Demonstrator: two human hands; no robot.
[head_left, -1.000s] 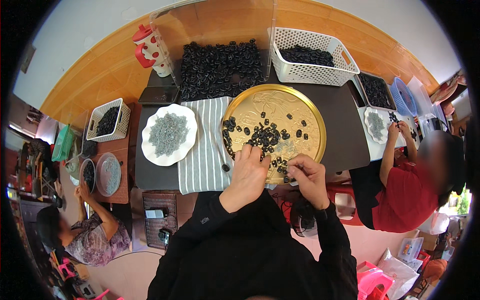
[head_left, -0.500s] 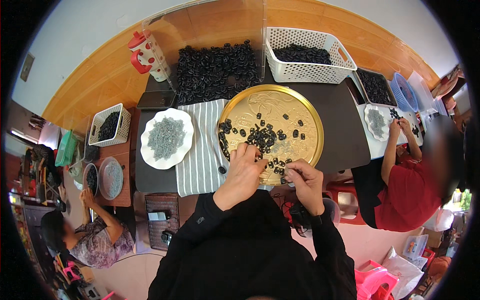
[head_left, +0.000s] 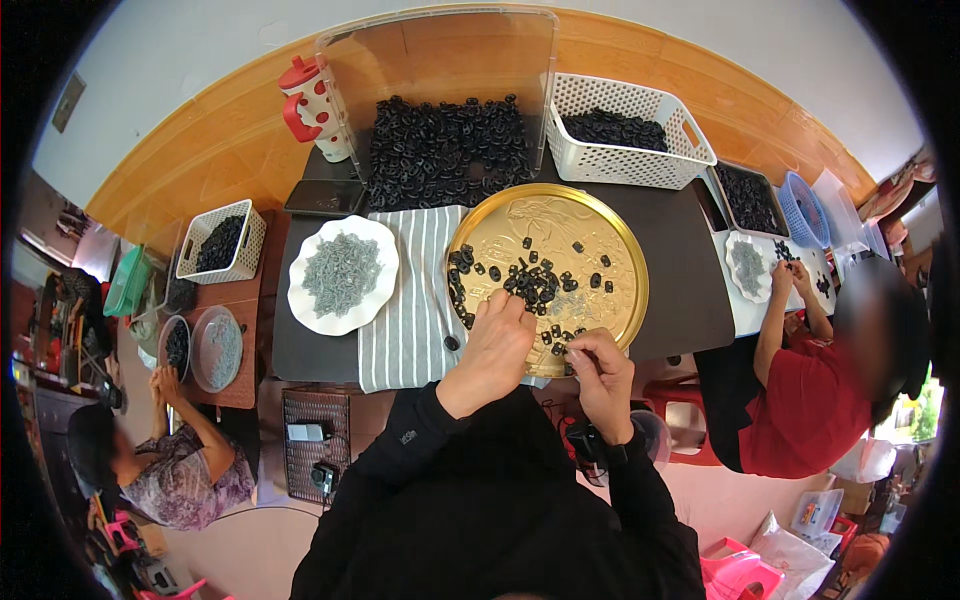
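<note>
The embossed tray (head_left: 612,235) is gleaming at me like polished metal; its black pieces (head_left: 537,284) are looking plastic, the striped cloth (head_left: 408,335) quite matt.

Clock ctr = your tray (head_left: 615,232), on the tbl (head_left: 690,315); pcs (head_left: 535,285) piled mid-tray. Cloth (head_left: 415,330) at 9, edge under tray, 1 loose pc (head_left: 451,343) on it; plate (head_left: 305,312) w/ small parts (head_left: 342,273) just past. Bin (head_left: 440,55) w/ heap (head_left: 450,150) at 11, tumbler (head_left: 327,125) beside it at 10, basket (head_left: 630,170) w/ more pcs at 1. Co-workers (head_left: 810,410) sit at 4 & 8.
</note>
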